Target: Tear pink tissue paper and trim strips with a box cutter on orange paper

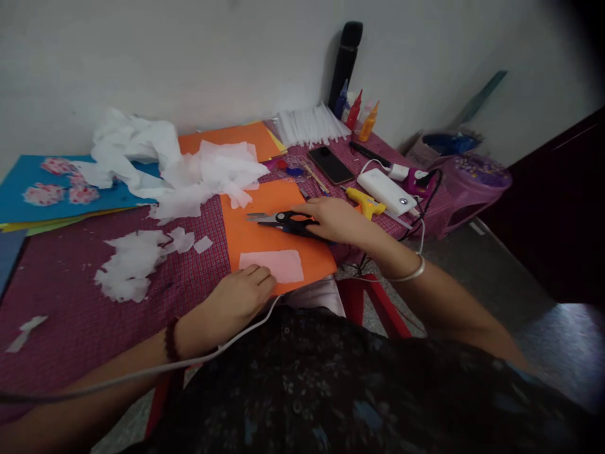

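Observation:
A sheet of orange paper [259,197] lies at the table's front edge. On its near part is a pale pink rectangle of thin paper [281,265]. The fingers of my left hand [243,296] are curled together over the left end of the pink piece, gripping or pressing it. My right hand [326,217] is closed on the black handles of a pair of scissors [285,218]. Their blades point left above the orange sheet and stand slightly apart. The palm hides part of the handles.
Torn white tissue paper [130,261] lies left, with more crumpled tissue [215,165] behind. Red-speckled tissue flowers [45,193] rest on blue sheets. At right are a phone [331,165], a yellow glue gun [363,202], a white power bank [386,191], glue sticks [312,125] and paint bottles [368,123].

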`<state>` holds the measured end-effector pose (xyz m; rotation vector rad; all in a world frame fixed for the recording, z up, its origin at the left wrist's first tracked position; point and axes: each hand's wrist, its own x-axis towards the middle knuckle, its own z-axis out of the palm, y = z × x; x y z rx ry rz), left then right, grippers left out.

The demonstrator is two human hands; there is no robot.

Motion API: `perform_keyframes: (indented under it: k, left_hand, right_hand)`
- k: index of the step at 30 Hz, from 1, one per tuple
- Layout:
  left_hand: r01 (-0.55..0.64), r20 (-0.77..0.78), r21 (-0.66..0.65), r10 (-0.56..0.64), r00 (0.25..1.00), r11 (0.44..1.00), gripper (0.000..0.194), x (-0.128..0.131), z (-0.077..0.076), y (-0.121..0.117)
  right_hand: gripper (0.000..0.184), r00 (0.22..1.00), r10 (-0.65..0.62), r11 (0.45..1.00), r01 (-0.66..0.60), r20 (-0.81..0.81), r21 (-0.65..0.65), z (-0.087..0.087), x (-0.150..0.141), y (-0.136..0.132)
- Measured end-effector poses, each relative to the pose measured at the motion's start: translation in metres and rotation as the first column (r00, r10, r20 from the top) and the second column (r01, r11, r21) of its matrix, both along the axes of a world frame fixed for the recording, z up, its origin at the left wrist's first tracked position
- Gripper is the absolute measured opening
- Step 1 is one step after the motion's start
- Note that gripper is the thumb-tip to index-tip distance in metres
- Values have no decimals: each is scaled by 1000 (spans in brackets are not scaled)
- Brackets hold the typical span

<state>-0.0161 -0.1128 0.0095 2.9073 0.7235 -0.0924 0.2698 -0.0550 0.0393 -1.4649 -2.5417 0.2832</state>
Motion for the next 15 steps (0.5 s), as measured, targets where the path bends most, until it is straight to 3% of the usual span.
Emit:
perform_keyframes:
  k: [4,10,13,15]
  left_hand:
    - [-6,-31,-20,6,1000,1000,23,-5,4,-1]
    - [51,13,56,-52,999,997,27,-16,1,-2]
    - [49,46,144,-57,997,988,28,-22,0,-2]
    - [53,66,185,-67,996,981,30,-25,0,-2]
  right_hand:
    - [50,994,41,999,-39,102,-28,-8,-8,39]
    - [46,989,147,989,-146,17,-33,-27,-28,94]
    - [37,990,143,989,-143,-6,-22,-29,-31,99]
    - [33,991,115,992,-111,-64,62,-28,-30,82]
